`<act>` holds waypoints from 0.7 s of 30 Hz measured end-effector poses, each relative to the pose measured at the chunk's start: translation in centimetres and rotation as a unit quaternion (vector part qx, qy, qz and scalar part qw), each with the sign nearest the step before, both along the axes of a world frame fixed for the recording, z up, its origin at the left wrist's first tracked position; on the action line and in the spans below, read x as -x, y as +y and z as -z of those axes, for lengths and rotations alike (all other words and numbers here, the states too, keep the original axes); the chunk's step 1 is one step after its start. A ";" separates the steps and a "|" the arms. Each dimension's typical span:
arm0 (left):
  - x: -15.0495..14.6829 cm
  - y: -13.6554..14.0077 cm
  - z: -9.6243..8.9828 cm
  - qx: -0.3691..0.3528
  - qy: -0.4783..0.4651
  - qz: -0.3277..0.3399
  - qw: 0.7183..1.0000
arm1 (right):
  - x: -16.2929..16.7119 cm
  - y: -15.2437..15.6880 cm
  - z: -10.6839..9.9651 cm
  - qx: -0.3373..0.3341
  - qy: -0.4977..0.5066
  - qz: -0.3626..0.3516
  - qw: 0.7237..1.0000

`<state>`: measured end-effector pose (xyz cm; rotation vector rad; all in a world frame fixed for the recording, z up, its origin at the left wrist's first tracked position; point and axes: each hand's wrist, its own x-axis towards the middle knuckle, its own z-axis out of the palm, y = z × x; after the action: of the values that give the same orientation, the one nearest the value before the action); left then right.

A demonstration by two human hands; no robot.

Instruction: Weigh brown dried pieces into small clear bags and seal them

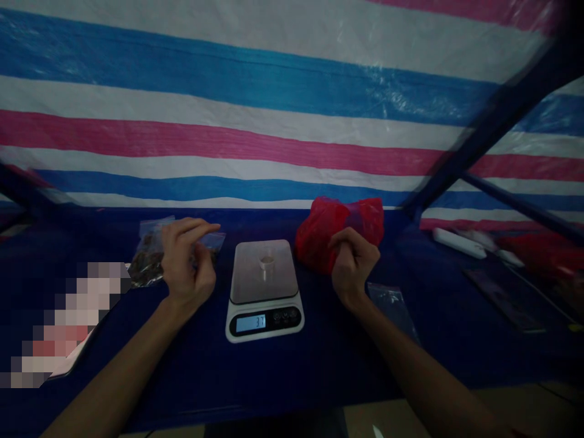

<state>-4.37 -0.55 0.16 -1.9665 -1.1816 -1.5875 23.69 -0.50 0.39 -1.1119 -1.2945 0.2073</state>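
Observation:
A white kitchen scale (264, 291) sits in the middle of the blue table, its lit display (250, 323) reading 3.7. On its plate stands a small, pale ring-shaped piece (267, 261). To the left, my left hand (189, 261) is raised with fingers bent forward and thumb apart, nothing visible in it. It partly hides clear zip bags (148, 255) with dark contents. On the right, my right hand (354, 264) is closed at the front of a crumpled red plastic bag (317, 234); its fingertips are partly hidden against the bag.
A flat clear zip bag (395, 307) lies beside my right forearm. At the left is a blurred-out flat object (68, 340). A white bar-shaped item (458, 242) and a dark flat piece (502, 301) lie far right. Striped sheeting (255, 134) and a blue frame bar (483, 118) close off the back.

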 end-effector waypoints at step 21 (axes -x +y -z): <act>-2.8 0.0 -0.2 0.243 0.139 0.171 0.945 | -9.0 5.7 -3.9 0.274 -0.543 -0.043 0.792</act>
<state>-1.53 -0.52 0.39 -2.7343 -1.2487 -1.1677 32.70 5.16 4.33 -1.7840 -2.4155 -0.0273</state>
